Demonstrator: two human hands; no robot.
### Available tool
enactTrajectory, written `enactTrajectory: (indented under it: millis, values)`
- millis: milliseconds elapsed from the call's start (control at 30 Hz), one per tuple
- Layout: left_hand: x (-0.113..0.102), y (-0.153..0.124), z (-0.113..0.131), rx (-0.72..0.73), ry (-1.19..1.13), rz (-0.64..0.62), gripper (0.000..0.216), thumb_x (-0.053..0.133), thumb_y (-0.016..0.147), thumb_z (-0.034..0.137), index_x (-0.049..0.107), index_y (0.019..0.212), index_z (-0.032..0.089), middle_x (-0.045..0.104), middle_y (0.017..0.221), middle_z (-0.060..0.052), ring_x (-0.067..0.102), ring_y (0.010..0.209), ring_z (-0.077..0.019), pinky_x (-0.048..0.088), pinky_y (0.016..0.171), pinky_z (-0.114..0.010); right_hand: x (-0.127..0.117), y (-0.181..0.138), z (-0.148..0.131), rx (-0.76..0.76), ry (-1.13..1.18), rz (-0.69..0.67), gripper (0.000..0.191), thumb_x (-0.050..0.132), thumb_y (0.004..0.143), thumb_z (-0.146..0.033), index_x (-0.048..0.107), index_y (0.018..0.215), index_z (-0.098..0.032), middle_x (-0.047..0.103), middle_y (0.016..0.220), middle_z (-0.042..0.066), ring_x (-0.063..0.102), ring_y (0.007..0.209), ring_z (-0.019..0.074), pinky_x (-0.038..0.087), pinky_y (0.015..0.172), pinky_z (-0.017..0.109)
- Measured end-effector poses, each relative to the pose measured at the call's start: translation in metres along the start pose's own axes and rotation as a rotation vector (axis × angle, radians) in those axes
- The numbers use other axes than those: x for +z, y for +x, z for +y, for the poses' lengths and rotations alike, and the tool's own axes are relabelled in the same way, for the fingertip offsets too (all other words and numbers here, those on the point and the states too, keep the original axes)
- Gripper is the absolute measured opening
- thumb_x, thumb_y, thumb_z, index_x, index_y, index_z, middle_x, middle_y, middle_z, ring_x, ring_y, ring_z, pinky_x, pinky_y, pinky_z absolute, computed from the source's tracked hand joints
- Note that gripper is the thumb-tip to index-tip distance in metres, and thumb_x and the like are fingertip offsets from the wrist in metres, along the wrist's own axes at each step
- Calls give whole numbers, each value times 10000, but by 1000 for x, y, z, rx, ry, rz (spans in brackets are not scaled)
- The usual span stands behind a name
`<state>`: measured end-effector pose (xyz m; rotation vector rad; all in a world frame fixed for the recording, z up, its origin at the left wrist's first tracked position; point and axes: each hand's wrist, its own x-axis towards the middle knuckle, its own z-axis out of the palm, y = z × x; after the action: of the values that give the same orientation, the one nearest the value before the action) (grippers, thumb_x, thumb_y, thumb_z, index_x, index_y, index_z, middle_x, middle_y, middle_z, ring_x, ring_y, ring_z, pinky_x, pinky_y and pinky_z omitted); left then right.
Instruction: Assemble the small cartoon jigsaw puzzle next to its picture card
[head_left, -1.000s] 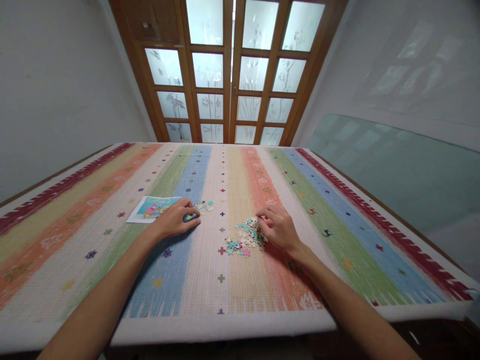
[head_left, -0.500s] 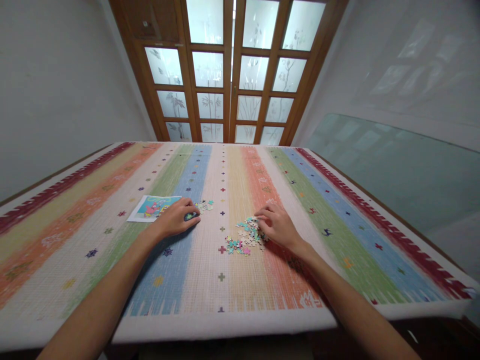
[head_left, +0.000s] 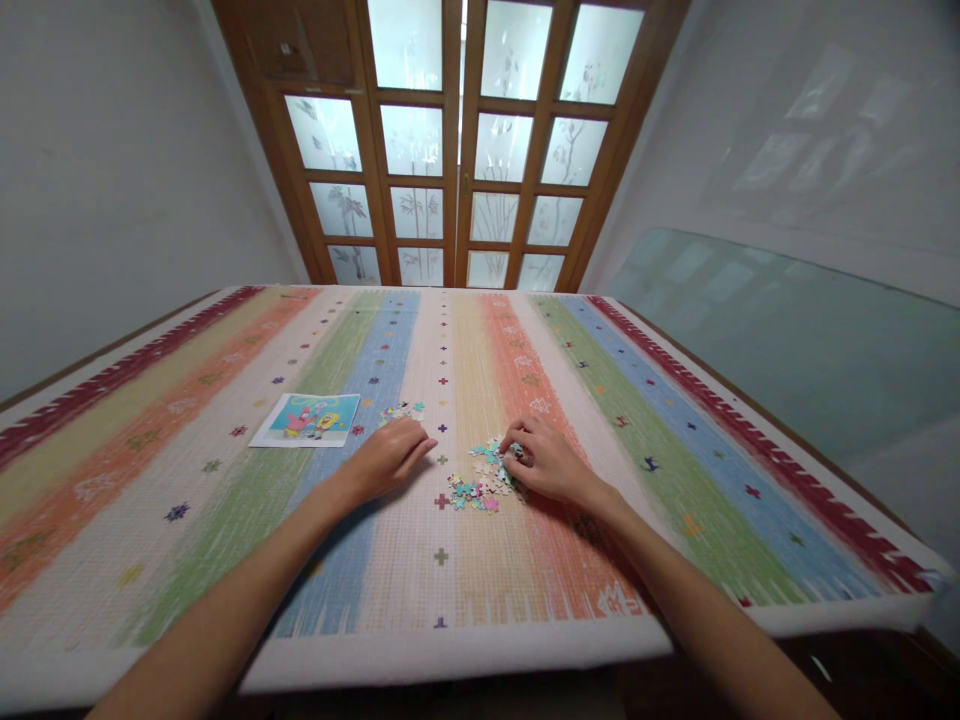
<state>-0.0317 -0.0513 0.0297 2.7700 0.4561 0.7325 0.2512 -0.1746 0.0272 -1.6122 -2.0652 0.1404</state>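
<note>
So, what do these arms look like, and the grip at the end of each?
They're a person's arms: the left forearm and right forearm are bare, with no sleeves in view. The left grip and right grip are ordinary human hands, ungloved. I can make out no watch, bracelet, ring, cable or marking.

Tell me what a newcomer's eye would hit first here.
A brightly striped tablecloth fills most of the lower view, with glass-paned doors beyond. Mid-picture, the right hand is at a heap of puzzle pieces. The left hand is just in front of a smaller pile, with a cartoon picture to the left.
</note>
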Motion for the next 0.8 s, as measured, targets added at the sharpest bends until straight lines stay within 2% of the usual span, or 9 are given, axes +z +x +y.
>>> enactTrajectory:
  millis: [100, 200, 300, 467, 800]
  values:
    - [11, 1, 10, 50, -51, 2, 206, 401, 1063, 225, 595, 999, 200, 666, 886, -70, 600, 823, -218, 507, 789, -373, -2, 0, 0, 10, 5, -8, 134, 618, 813, -113, 704, 871, -197, 655, 944, 74, 587, 910, 242, 440, 850, 383]
    - [17, 1, 19, 59, -114, 5, 190, 404, 1058, 186, 574, 1141, 199, 679, 1013, -92, 633, 914, -220, 527, 809, -367, -1, 0, 2, 21, -12, 6, 159, 615, 780, -98, 698, 870, -199, 649, 941, 76, 582, 913, 246, 441, 843, 380]
    - [18, 2, 26, 59, -119, 29, 167, 431, 1052, 191, 565, 1150, 185, 661, 1029, -100, 638, 936, -219, 536, 811, -360, 2, -1, 4, 29, -30, 32, 176, 625, 806, -122, 708, 942, -198, 648, 987, 85, 580, 941, 251, 447, 863, 386]
    - [19, 0, 29, 50, -75, 65, 190, 478, 1036, 209, 569, 1198, 169, 688, 958, -83, 656, 893, -221, 536, 801, -371, 8, -2, 1, 13, -53, 73, 139, 648, 929, -269, 730, 1017, -199, 649, 1058, 109, 578, 998, 273, 453, 879, 416]
    - [21, 1, 32, 85, -35, 71, 198, 481, 1049, 242, 585, 1199, 167, 695, 946, -88, 650, 892, -235, 534, 807, -407, 7, -1, -4, -63, -78, 86, 99, 636, 940, -207, 734, 925, -201, 660, 1001, 95, 582, 947, 257, 447, 845, 407]
